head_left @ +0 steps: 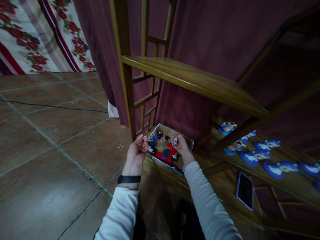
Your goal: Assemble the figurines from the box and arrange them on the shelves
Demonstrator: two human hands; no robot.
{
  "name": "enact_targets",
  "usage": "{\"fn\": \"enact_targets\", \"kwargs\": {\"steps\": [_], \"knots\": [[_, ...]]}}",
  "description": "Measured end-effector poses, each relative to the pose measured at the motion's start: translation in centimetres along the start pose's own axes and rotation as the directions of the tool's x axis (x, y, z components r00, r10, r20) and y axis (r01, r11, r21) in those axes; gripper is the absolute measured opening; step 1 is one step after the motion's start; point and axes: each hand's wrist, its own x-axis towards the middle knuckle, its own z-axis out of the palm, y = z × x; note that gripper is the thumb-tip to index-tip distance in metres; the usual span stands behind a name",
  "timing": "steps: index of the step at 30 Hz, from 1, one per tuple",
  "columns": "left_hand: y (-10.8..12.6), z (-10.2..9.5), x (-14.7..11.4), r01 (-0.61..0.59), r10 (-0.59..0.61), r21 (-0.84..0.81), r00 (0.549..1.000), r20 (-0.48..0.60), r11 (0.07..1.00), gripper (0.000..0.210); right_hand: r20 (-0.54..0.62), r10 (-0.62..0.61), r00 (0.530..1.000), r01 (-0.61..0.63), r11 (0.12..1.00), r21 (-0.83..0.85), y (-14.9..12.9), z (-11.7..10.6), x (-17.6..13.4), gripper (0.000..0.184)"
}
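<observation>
A shallow cardboard box [191, 145] stands on the low shelf, holding several small figurines and round red and dark pieces. Over the box's right side, my right hand [182, 146] is closed around a small white and purple-grey figurine [175, 141]. My left hand [138, 147], with a dark band on its wrist, hovers at the box's left edge. Its palm is turned up, the fingers are slightly curled and apart, and nothing lies in it. Inside the box, dark figurines [160, 134] stand near the back left, and a red round piece [159, 155] lies near the front.
A wooden shelf board [190, 76] juts out above the box. To the right, several blue figurines [255, 156] line another shelf, and a phone [245, 191] lies below them. A black cable [55, 106] crosses the tiled floor at left. A purple curtain [190, 110] hangs behind.
</observation>
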Motion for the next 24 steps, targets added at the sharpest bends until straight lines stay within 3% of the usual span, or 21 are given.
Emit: {"fn": "enact_targets", "kwargs": {"steps": [3, 6, 9, 11, 13, 16, 19, 21, 24], "knots": [[0.0, 0.1, 0.1, 0.003, -0.003, -0.008, 1.000, -0.013, 1.000, 0.025, 0.084, -0.025, 0.996, 0.022, 0.999, 0.035, 0.2, 2.9, 0.5, 0.014], [0.4, 0.1, 0.2, -0.032, 0.031, -0.016, 0.998, -0.046, 0.999, 0.028, 0.225, -0.213, 0.951, 0.260, 0.943, -0.207, 0.1, 5.6, 0.3, 0.014], [1.0, 0.0, 0.3, -0.066, 0.064, -0.015, 0.995, -0.073, 0.998, 0.029, 0.436, -0.382, 0.815, 0.553, 0.736, -0.389, -0.2, 7.5, -1.0, 0.016], [1.3, 0.0, 0.4, -0.068, 0.066, -0.017, 0.995, -0.076, 0.998, 0.027, 0.561, -0.366, 0.742, 0.650, 0.597, -0.471, -0.4, 8.1, -2.2, 0.020], [1.5, 0.0, 0.4, -0.063, 0.061, -0.017, 0.995, -0.072, 0.998, 0.026, 0.629, -0.311, 0.712, 0.691, 0.471, -0.549, -0.5, 8.1, -3.2, 0.024], [1.6, -0.1, 0.3, -0.049, 0.048, -0.014, 0.997, -0.067, 0.999, 0.026, 0.649, -0.238, 0.722, 0.689, 0.322, -0.649, -0.8, 6.9, -3.9, 0.029], [1.6, -0.2, 0.2, -0.029, 0.027, -0.022, 0.998, -0.058, 0.999, 0.028, 0.627, -0.127, 0.768, 0.637, 0.242, -0.732, -1.0, 4.4, -3.8, 0.029], [1.7, -0.2, 0.2, -0.024, 0.022, -0.034, 0.998, -0.058, 0.999, 0.029, 0.566, -0.074, 0.821, 0.567, 0.231, -0.791, -0.9, 2.5, -3.6, 0.029], [1.6, -0.1, 0.1, -0.033, 0.030, -0.049, 0.998, -0.048, 0.998, 0.029, 0.447, -0.119, 0.887, 0.461, 0.303, -0.834, -0.6, 0.4, -3.7, 0.028]]}}
